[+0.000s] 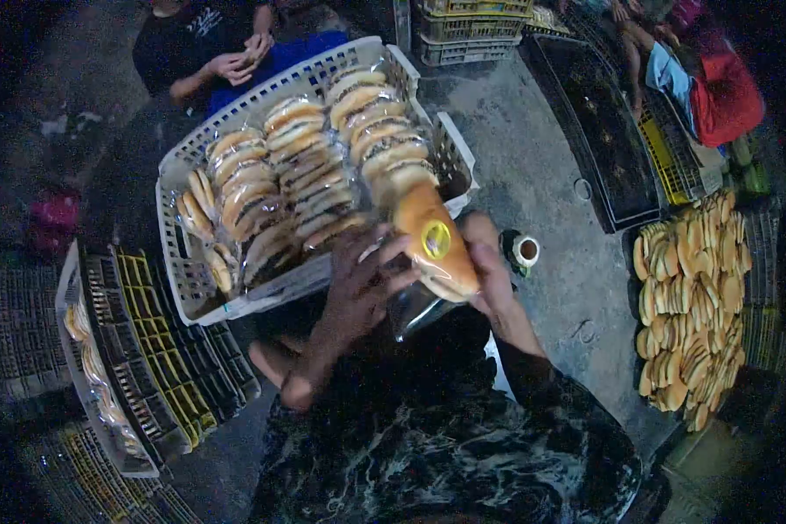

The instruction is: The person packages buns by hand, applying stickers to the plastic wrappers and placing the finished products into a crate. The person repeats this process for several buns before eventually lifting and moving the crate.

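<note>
A long bread bun (430, 240) in a clear plastic bag with a round yellow label is tilted in front of me, over the near right corner of a white crate. My right hand (491, 272) is closed on its right side, thumb along the edge. On the left side, my left hand (371, 269), slightly blurred, has its bent fingers gripping the bag's edge. The bag's loose clear end hangs below the bun. Rows of bagged filled buns (310, 162) fill the white crate (173, 249).
A cup of dark drink (525, 251) stands on the floor at right. Unbagged buns (694, 297) are heaped at far right, near a black tray (585, 131). Stacked crates (162, 349) stand at left. Another person's hands (244, 61) are beyond the white crate; a person sits at upper right.
</note>
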The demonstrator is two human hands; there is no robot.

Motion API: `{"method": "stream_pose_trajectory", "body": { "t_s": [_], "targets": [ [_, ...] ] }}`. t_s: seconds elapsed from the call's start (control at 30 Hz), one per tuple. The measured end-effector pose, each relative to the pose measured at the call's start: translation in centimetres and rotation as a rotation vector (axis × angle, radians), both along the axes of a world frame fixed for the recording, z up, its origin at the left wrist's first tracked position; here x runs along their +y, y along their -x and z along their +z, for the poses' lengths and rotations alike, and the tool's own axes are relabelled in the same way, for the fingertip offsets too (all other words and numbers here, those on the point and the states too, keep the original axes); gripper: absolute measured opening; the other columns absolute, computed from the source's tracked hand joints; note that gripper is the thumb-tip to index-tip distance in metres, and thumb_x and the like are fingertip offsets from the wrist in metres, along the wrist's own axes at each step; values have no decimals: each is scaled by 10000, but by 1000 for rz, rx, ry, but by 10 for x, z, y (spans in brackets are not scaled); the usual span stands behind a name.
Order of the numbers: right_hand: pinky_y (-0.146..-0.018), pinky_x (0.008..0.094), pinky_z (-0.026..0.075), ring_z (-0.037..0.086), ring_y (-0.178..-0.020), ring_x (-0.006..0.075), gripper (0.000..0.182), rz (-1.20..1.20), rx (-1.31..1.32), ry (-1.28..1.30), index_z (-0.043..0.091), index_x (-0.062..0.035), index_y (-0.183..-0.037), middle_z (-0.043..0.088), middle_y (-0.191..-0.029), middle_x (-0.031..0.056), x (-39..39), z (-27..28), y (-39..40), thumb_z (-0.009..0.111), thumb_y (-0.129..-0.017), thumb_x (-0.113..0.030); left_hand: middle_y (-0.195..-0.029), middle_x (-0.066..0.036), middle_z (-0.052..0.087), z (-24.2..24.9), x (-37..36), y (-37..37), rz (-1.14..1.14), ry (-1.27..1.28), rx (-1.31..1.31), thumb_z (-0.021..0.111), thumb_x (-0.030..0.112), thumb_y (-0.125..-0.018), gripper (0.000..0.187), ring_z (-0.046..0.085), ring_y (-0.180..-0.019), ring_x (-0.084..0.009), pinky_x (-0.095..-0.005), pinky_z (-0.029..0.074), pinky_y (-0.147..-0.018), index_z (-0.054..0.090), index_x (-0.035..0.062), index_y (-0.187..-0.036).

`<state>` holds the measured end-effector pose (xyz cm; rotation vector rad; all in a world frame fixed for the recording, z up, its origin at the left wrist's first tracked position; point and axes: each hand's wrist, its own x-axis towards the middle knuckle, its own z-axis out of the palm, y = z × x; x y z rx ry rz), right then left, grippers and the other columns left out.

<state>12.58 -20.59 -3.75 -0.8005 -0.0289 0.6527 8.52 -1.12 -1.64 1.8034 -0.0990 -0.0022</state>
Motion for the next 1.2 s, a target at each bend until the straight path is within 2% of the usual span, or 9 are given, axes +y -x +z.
{"method": "stream_pose_trajectory", "body": {
  "t_s": [0.03,0.13,0.33,0.47,0.6,0.7,0.93,1.07,1.2],
  "targets": [
    [-847,309,372,482,-989,193,555,11,10,15,375,17,-1157,490,-1097,119,3,7,5,400,-817,-421,-1157,-119,422,3,-8,12,255,-217,-288,622,171,-681,487,407,-1055,-313,-446,320,-868,426,38,-1106],
    [-824,279,371,477,-952,159,514,13,-566,425,381,16,-1165,496,-1081,95,18,23,19,472,-809,-344,-1127,-139,423,23,-12,29,696,599,53,587,195,-737,555,441,-1007,-265,-344,347,-890,315,11,-1184],
    [-686,294,402,508,-757,188,148,-177,-1170,787,562,0,-852,550,-785,108,30,34,30,541,-758,-112,-1145,-125,397,1,-12,72,156,342,-81,655,101,-648,684,389,-1073,-197,-322,293,-919,270,-4,-1203],
    [-578,231,376,470,-614,123,116,-100,-549,540,525,-8,-759,517,-692,30,25,27,27,498,-804,-112,-1264,-140,285,-28,4,72,171,871,75,615,68,-666,735,279,-1180,-230,-347,219,-970,185,30,-1261],
    [-559,191,369,471,-626,80,121,194,-664,333,509,-25,-851,513,-747,15,33,31,34,465,-829,-136,-1287,-145,257,-29,21,65,-102,961,-14,600,60,-633,699,269,-1184,-218,-366,186,-978,261,33,-1244],
    [-606,203,410,493,-696,62,141,388,269,84,506,-44,-919,532,-794,22,39,37,29,511,-787,-93,-1244,-165,312,-11,19,67,-137,817,-23,623,68,-617,581,319,-1143,-242,-383,231,-953,390,11,-1147],
    [-721,223,399,499,-780,109,194,67,-701,631,522,1,-892,546,-833,21,65,31,34,564,-743,-116,-1044,-151,487,2,7,75,295,919,22,649,11,-589,404,486,-970,-209,-305,396,-810,446,15,-937],
    [-736,233,390,493,-805,108,217,218,-980,428,540,-6,-929,549,-830,34,67,54,30,592,-739,-98,-898,-85,516,-26,9,80,242,645,-5,663,64,-622,348,498,-823,-153,-285,402,-737,445,13,-888],
    [-751,251,375,473,-829,106,192,321,-516,403,545,-27,-936,541,-829,33,68,63,37,562,-762,-106,-840,-33,507,-5,-1,75,374,744,147,547,124,-775,197,467,-792,-116,-250,374,-741,472,14,-921]
  ]
}}
